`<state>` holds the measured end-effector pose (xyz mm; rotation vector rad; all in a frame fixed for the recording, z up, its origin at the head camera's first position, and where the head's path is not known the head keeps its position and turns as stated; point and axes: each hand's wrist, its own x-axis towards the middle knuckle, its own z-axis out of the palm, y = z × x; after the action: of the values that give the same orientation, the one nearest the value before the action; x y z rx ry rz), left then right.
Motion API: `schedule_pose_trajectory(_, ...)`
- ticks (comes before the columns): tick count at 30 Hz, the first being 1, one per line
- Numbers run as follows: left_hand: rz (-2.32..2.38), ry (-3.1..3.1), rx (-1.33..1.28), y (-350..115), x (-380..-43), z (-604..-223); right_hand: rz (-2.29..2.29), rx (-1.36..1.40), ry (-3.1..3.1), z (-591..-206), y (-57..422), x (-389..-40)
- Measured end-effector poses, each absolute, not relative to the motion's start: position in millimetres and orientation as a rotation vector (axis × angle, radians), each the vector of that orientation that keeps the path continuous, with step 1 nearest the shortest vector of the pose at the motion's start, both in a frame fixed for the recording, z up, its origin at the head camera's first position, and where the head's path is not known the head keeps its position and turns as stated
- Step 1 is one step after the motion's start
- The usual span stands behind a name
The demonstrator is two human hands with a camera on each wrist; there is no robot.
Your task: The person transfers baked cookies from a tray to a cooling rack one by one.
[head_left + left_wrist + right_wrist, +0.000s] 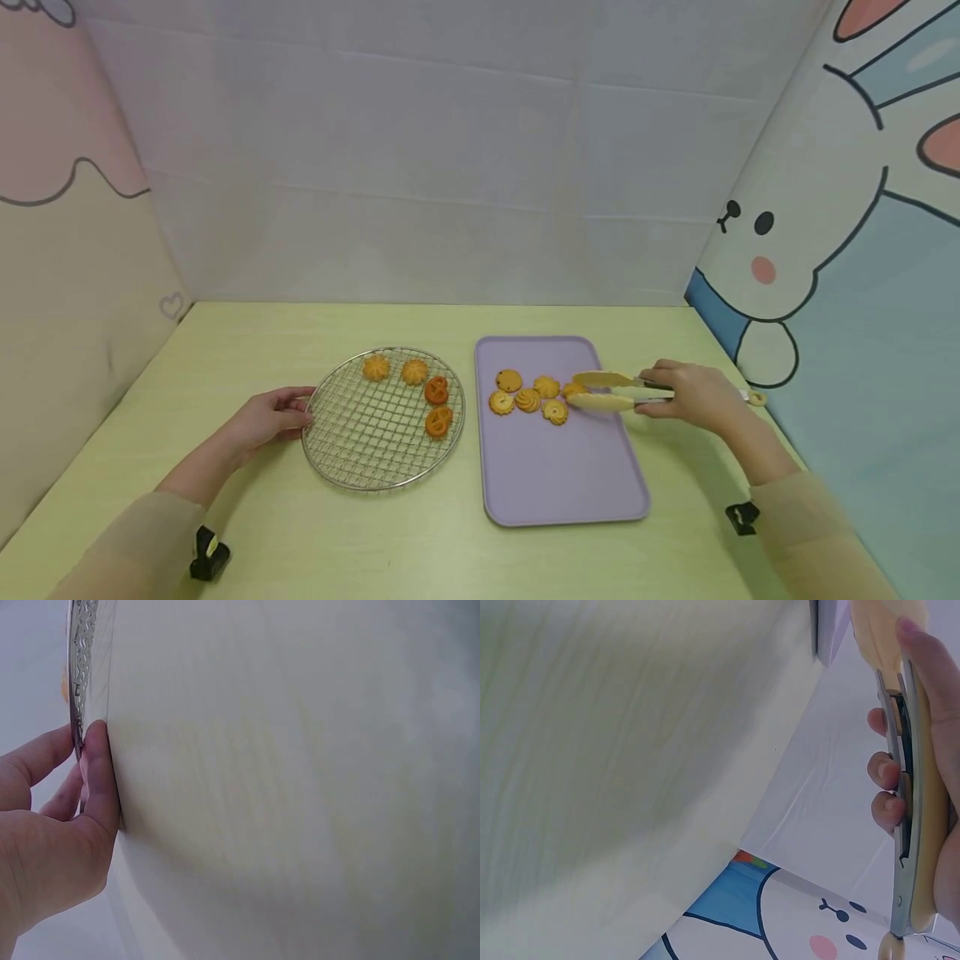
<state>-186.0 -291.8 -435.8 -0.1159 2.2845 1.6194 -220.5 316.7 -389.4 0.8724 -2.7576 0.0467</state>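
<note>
My left hand (272,417) pinches the left rim of a round wire rack (360,433), thumb and fingers on either side of the edge in the left wrist view. On the rack lie two flower-shaped cookies (376,367) and two darker pretzel-shaped pieces (437,422). A pair of tongs (603,402) with cream-coloured tips is gripped in my right hand (697,398); the right wrist view shows fingers wrapped round its handle (922,802). The tips are at a cookie (573,389) on the lilac tray (562,483), partly hidden by them. Several other cookies (528,400) lie beside it.
The pale yellow-green table (420,550) carries the rack on the left and the tray on the right. A white wall (450,167) stands behind, with printed side panels (862,350) left and right. Black wrist devices (210,554) are on both sleeves.
</note>
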Motion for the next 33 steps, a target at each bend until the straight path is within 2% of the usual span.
schedule_pose_trajectory(13, 1.596, 2.29, -0.094, -293.0, -184.1, -432.2, 0.055, 0.834, -2.752, -373.5, 307.9, -215.9)
schedule_pose_trajectory(33, 1.619, 2.287, -0.102, -294.3, -184.4, -432.7, 0.103, 0.754, -2.76, -336.3, 264.9, -192.9)
